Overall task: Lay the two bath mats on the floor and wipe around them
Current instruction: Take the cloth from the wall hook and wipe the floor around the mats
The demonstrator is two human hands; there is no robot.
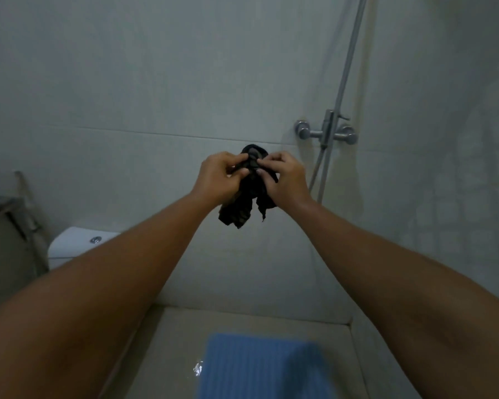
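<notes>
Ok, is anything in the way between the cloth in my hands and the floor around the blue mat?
Nothing visible. The left hand and right hand pinch the dark cloth in open air; the floor beside the blue mat lies unobstructed below, with a wet patch.

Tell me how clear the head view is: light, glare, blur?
Head view: dim, grey light; left hand, right hand and black cloth fairly sharp; blue mat at the bottom edge blurred; small glare spot on the floor left of it; wide-angle lens stretches the forearms.
</notes>
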